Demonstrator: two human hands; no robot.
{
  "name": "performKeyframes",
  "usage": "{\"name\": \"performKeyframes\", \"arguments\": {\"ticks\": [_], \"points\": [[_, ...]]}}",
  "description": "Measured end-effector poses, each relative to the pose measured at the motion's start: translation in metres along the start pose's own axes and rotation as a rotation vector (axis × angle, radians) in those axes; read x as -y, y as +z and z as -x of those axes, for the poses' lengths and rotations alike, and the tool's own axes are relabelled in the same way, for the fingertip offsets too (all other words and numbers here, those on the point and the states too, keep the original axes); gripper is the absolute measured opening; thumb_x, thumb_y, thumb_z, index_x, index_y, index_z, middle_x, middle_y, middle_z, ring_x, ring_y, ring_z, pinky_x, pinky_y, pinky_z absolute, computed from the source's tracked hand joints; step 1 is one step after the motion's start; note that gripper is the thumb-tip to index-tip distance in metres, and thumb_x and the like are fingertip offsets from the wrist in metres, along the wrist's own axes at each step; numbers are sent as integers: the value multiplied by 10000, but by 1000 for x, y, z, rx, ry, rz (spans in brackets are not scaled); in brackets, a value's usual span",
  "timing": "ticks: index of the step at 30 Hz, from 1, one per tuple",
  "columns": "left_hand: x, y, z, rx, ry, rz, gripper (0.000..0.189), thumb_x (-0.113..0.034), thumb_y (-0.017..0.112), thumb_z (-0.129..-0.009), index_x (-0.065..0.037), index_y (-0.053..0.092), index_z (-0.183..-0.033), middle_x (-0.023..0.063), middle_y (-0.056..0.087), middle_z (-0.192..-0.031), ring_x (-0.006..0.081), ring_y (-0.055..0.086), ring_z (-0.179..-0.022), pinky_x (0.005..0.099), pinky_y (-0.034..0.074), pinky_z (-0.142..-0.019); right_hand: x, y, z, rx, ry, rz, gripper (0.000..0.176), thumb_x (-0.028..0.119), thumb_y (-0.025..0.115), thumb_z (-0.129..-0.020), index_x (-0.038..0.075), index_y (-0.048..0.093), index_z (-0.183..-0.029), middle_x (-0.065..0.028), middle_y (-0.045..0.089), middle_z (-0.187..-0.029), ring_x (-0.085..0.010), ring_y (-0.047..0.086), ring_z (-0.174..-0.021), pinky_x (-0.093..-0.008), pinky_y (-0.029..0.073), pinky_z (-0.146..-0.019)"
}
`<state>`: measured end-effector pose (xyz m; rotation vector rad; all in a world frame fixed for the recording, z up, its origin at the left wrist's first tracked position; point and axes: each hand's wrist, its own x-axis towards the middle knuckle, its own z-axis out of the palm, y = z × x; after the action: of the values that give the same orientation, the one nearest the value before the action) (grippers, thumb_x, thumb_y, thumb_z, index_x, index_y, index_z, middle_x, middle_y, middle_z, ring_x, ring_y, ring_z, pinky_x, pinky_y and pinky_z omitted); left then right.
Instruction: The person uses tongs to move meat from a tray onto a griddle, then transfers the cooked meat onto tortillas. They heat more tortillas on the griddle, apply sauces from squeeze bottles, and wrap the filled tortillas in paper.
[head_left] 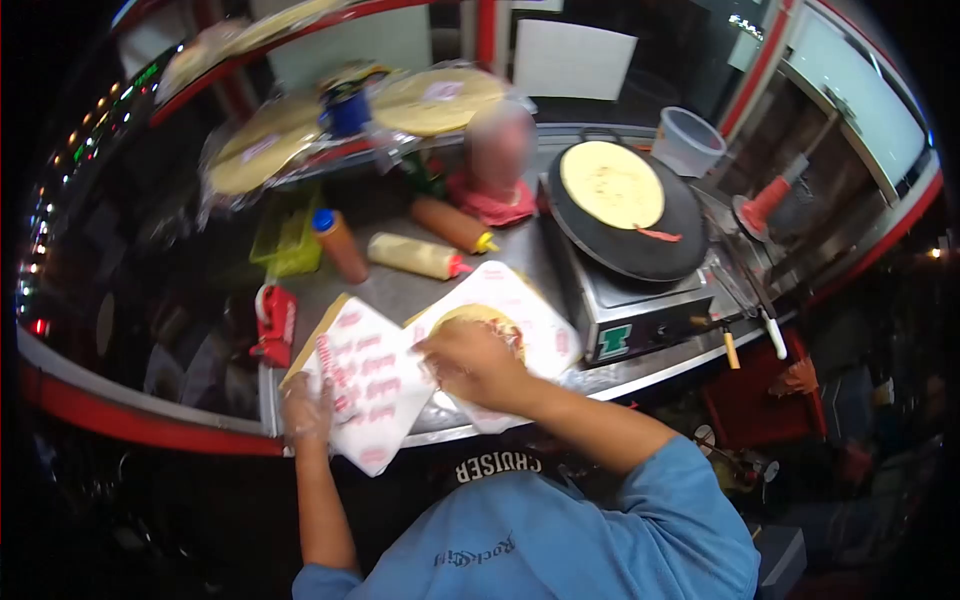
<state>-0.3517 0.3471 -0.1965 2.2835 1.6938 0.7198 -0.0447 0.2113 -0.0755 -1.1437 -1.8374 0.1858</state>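
Note:
A sheet of white wrapping paper (365, 385) with red print lies at the counter's front edge, its near corner hanging over. My left hand (307, 410), in a clear plastic glove, grips its left edge. My right hand (478, 365) is closed, its fingertips pinched at the sheet's right side and slightly blurred. Under that hand, a second printed paper (550, 335) carries a round flatbread (475, 317) with red and pale filling, partly hidden by the hand.
A pancake (612, 185) lies on a black round griddle (640, 250) at right. Sauce bottles (415, 255), a blue-capped bottle (342, 245), a red tape dispenser (275, 322) and a green basket (288, 235) stand behind the papers. A spatula (772, 325) lies right of the griddle.

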Motion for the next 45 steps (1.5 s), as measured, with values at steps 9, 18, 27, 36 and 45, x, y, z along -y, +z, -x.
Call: {"name": "performKeyframes", "arguments": {"ticks": [9, 18, 27, 36, 45], "points": [[-154, 78, 51, -4, 60, 296, 331, -267, 500, -1041, -2, 671, -1142, 248, 689, -1110, 417, 637, -1061, 466, 483, -966, -140, -419, 213, 234, 1205, 1257, 550, 421, 730, -845, 64, 647, -1255, -174, 671, -1243, -369, 554, -1274, -701, 216, -1139], [-169, 93, 34, 113, -113, 105, 376, -326, 483, -1039, -47, 710, -1148, 275, 701, -987, 452, 679, -932, 491, 529, -829, -147, -503, 206, -149, 1012, 110, 389, 343, 510, -1076, 5, 646, -938, -37, 607, -645, -139, 603, -517, -309, 503, -506], [-178, 86, 44, 127, -141, -28, 407, -334, 399, -1065, -107, 707, -1205, 237, 704, -1110, 419, 665, -1056, 466, 508, -933, -223, -449, 0, 360, 1069, 319, 506, 445, 670, -965, 4, 712, -722, -93, 664, -601, -190, 629, -488, -349, 506, -501], [-141, 94, 45, 246, -171, 147, 607, -511, 303, -1074, -77, 676, -1277, 225, 652, -1282, 373, 610, -1199, 431, 431, -1071, -117, -470, 20, 90, 177, 627, 472, 427, 787, -849, 51, 737, -1129, -165, 720, -948, -297, 707, -841, -383, 540, -742], [-145, 84, 44, 241, -85, 246, 672, -587, 297, -1059, -85, 693, -1264, 232, 693, -1159, 407, 634, -1135, 468, 461, -1021, -101, -407, 145, 156, 312, 946, 303, 339, 757, -873, 48, 735, -955, -113, 685, -816, -304, 703, -726, -429, 546, -656]]}}
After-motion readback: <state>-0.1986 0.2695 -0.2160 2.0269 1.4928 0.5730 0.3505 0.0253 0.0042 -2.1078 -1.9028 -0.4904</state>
